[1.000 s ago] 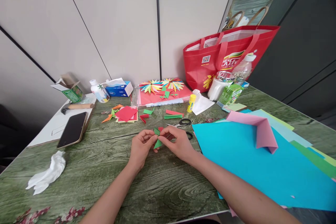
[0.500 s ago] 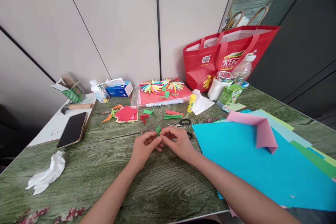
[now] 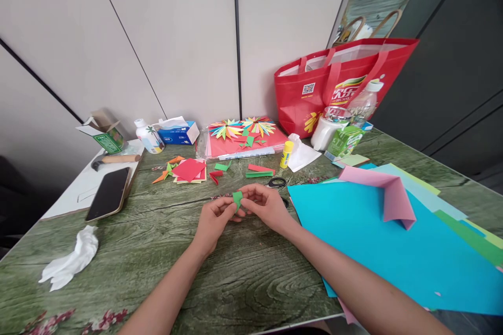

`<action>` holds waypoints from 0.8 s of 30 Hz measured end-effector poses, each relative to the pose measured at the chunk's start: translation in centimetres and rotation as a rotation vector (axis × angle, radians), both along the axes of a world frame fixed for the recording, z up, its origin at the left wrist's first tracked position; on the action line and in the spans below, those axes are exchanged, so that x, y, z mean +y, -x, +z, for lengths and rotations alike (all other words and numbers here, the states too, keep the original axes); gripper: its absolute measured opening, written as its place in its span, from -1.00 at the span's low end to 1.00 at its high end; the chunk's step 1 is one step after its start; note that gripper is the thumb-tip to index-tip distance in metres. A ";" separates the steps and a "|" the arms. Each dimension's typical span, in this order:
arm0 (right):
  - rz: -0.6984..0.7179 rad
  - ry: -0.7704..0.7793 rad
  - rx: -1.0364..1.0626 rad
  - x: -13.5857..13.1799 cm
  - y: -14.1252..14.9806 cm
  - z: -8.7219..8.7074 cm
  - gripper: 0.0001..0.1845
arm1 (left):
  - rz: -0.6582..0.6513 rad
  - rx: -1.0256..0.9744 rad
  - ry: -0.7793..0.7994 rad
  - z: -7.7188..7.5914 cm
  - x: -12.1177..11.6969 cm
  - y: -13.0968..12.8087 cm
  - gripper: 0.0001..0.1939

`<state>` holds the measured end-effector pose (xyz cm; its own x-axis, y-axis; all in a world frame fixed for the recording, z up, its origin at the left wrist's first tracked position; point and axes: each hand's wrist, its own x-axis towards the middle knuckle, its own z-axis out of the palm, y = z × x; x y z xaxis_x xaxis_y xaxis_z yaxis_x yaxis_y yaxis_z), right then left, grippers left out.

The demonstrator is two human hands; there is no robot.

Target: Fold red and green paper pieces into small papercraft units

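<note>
A small piece of green paper (image 3: 238, 198) is pinched between my two hands above the middle of the table. My left hand (image 3: 214, 220) grips its lower left side with thumb and fingers, and my right hand (image 3: 268, 207) has its right side. Fingers cover part of the paper. Just behind my right hand lie black-handled scissors (image 3: 277, 182), partly hidden. Farther back are folded red and green strips (image 3: 260, 174), a small folded red piece (image 3: 215, 176), a green scrap (image 3: 223, 166) and a pile of red paper squares (image 3: 190, 170).
Large blue paper (image 3: 353, 241) with a folded pink sheet (image 3: 396, 199) covers the right side. A yellow glue stick (image 3: 286, 154) stands at the back, near a red bag (image 3: 302, 99). On the left lie a phone (image 3: 108, 194), a hammer (image 3: 118, 158) and a crumpled tissue (image 3: 73, 259).
The green paper has turned in my fingers, showing more of its flat face. The red bit beside it is out of sight, and my right hand now hides the scissors' blades.
</note>
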<state>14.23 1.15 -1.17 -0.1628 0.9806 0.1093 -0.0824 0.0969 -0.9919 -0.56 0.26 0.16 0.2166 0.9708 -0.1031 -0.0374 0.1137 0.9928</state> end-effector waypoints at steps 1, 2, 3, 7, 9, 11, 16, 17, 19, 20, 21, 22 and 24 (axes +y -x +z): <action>-0.002 -0.012 0.007 0.0 0.0 0.1 -0.79 | -0.017 -0.004 0.010 0.0 0.0 0.0 -0.81; -0.004 -0.024 0.015 0.0 0.0 0.1 -0.81 | -0.031 -0.006 0.018 0.0 -0.1 0.0 -0.81; -0.002 -0.031 0.025 -0.1 0.0 0.2 -0.82 | -0.043 -0.004 0.021 0.0 -0.1 -0.1 -0.80; 0.026 -0.003 0.038 -0.2 -0.1 0.5 -0.82 | -0.033 0.069 -0.092 -0.2 0.0 0.0 -0.81; 0.007 0.025 0.021 -0.2 -0.1 0.5 -0.81 | -0.004 0.146 -0.168 -0.4 0.0 0.1 -0.80; -0.009 0.053 0.012 -0.1 -0.1 0.5 -0.80 | 0.025 0.199 -0.184 -0.4 0.0 0.2 -0.79; 0.007 0.080 0.039 0.0 -0.3 0.5 -0.74 | 0.064 0.141 -0.128 -0.6 -0.1 0.1 -0.81; 0.025 0.076 0.038 0.0 -0.3 0.6 -0.73 | 0.074 0.118 -0.121 -0.6 -0.1 0.1 -0.81; 0.069 0.068 0.030 -0.1 -0.3 0.6 -0.74 | 0.089 0.089 -0.113 -0.6 -0.2 0.0 -0.81; 0.088 0.067 0.029 -0.1 -0.3 0.6 -0.75 | 0.088 0.081 -0.113 -0.6 -0.2 0.0 -0.81; 0.101 0.068 0.032 -0.1 -0.3 0.5 -0.75 | 0.082 0.077 -0.115 -0.6 -0.2 0.0 -0.81; 0.106 0.070 0.039 -0.1 -0.3 0.5 -0.76 | 0.076 0.074 -0.120 -0.6 -0.2 0.0 -0.82; 0.110 0.074 0.045 -0.1 -0.3 0.5 -0.76 | 0.061 0.070 -0.136 -0.5 -0.4 0.0 -0.83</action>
<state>14.53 1.02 -0.71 -0.2660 0.9628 0.0472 -0.1331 0.0118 -0.9910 -0.52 -0.09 -0.29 0.1537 0.9880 0.0173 0.0296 -0.0221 0.9993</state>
